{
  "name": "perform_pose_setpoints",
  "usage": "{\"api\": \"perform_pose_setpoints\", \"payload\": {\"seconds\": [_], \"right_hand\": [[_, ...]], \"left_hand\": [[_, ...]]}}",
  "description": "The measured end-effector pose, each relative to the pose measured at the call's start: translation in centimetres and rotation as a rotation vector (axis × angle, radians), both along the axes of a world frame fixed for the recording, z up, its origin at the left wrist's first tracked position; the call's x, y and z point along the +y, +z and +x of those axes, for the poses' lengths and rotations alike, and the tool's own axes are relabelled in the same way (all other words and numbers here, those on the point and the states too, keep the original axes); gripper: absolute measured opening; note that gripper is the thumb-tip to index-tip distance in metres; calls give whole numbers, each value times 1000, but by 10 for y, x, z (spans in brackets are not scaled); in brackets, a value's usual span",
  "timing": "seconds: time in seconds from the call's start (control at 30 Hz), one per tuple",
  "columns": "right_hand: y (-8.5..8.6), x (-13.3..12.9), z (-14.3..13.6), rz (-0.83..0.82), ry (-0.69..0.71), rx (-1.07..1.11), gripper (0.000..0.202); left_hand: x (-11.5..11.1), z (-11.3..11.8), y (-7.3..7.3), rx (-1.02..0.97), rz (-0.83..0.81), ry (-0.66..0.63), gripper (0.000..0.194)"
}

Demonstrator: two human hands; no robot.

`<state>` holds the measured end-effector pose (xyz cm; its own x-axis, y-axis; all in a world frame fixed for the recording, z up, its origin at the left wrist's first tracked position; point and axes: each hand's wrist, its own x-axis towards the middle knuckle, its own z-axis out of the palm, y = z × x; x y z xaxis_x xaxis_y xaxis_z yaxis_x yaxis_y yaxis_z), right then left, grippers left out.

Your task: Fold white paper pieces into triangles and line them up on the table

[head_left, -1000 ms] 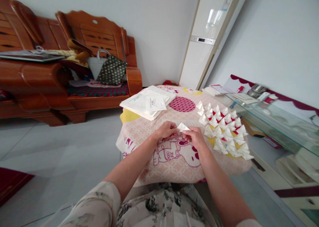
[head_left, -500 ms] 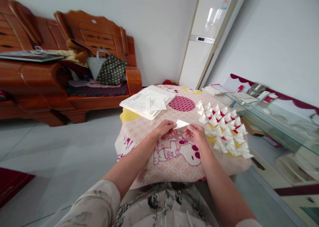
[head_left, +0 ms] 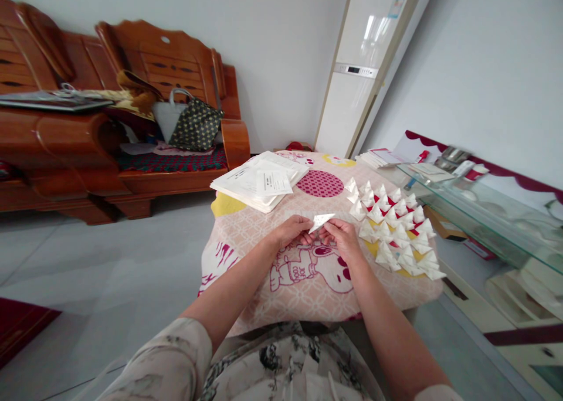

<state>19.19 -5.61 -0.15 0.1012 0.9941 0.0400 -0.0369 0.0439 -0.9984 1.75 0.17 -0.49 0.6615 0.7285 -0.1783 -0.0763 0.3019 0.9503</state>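
Observation:
A small folded white paper (head_left: 321, 220) is held above the patterned tablecloth (head_left: 259, 298). My left hand (head_left: 295, 230) pinches its left end, and my right hand (head_left: 341, 237) grips it from the right, with fingertips partly hidden beneath it. To the right, several pointed folded paper pieces (head_left: 396, 228) stand in rows on the cloth. A stack of flat printed sheets (head_left: 250, 181) lies at the back left of the table, with a smaller sheet (head_left: 273, 182) on top.
Right of the table is a glass-topped cabinet (head_left: 484, 213) bearing papers and cups. A wooden sofa (head_left: 176, 55) with bags stands at the back left, and a tall white air conditioner (head_left: 345, 108) at the back.
The folded paper has turned, its right end angled upward and its shape narrower. My right hand has shifted slightly left, closer to my left hand.

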Motion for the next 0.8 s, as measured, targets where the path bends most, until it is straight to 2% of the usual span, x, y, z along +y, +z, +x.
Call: {"api": "perform_pose_setpoints", "payload": {"seconds": [0.43, 0.8], "right_hand": [[-5, 2, 1, 44, 43, 57, 31], [-4, 3, -1, 49, 83, 85, 26]], "left_hand": [[1, 1, -3, -4, 17, -19, 28], [1, 2, -4, -44, 22, -60, 34]]}}
